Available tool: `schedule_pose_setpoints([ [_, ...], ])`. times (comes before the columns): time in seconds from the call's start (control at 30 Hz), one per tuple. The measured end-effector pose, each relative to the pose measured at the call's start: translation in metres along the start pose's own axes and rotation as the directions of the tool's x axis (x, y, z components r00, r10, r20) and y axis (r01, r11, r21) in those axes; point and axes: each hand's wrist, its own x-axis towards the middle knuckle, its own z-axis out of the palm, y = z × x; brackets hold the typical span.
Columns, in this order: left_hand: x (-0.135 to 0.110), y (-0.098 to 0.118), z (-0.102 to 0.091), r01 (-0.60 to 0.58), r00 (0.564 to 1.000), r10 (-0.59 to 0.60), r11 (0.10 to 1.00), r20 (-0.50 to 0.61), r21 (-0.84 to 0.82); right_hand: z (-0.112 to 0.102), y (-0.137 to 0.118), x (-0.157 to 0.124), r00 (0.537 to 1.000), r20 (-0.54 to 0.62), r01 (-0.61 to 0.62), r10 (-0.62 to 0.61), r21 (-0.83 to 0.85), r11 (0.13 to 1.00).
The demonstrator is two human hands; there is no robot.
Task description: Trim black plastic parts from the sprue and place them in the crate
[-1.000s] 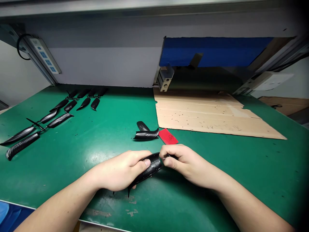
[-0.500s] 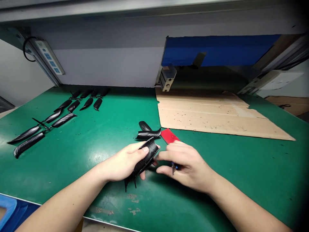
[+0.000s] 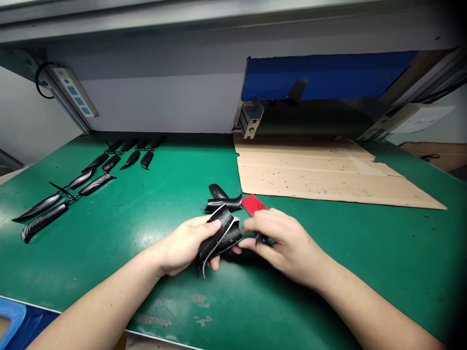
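Observation:
Curved black plastic pieces (image 3: pixel 215 239) with a gridded inner face and ribbed edges sit in my left hand (image 3: pixel 186 243), its thumb pressed on top. At least two pieces overlap there. My right hand (image 3: pixel 280 243) is curled at their right edge, thumb and forefinger at the rim of the lower piece. Within its palm is a small dark tool with a blue part (image 3: pixel 261 238), mostly hidden by the fingers. Just beyond my hands lie more black curved pieces (image 3: pixel 224 201), crossed over each other, beside a flat red piece (image 3: pixel 253 204).
Black blade-shaped parts on thin sprues (image 3: pixel 69 194) lie at the left of the green table (image 3: pixel 175 175). A cardboard sheet (image 3: pixel 310 170) with dark specks covers the back right. A metal bracket (image 3: pixel 251 121) stands behind it, and a power strip (image 3: pixel 75 92) hangs at left.
The black pieces in my left hand have fanned apart, showing a second one at the right. My right hand has moved slightly left and its fingertips now meet the edge.

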Motion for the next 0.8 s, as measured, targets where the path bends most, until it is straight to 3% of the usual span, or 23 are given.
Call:
schedule_pose_setpoints([
  [0.13,0.002,0.000,0.001,-0.029,0.999,0.029,1.000,-0.032,0.006,-0.001,0.003,-0.002,0.992,0.001,-0.118,0.122,-0.249,0.961],
  [0.43,0.000,0.003,0.003,-0.060,0.997,0.066,0.985,-0.036,0.162,0.013,-0.008,0.000,0.994,-0.036,-0.101,0.102,-0.638,0.763],
  [0.53,0.001,0.002,0.003,-0.054,0.997,0.064,0.983,-0.053,0.173,0.015,-0.011,-0.001,0.995,-0.043,-0.097,0.092,-0.675,0.732],
  [0.8,-0.001,0.004,0.007,-0.112,0.993,0.119,0.958,-0.010,0.262,0.022,-0.006,-0.004,0.998,-0.006,-0.055,0.065,-0.610,0.791],
])
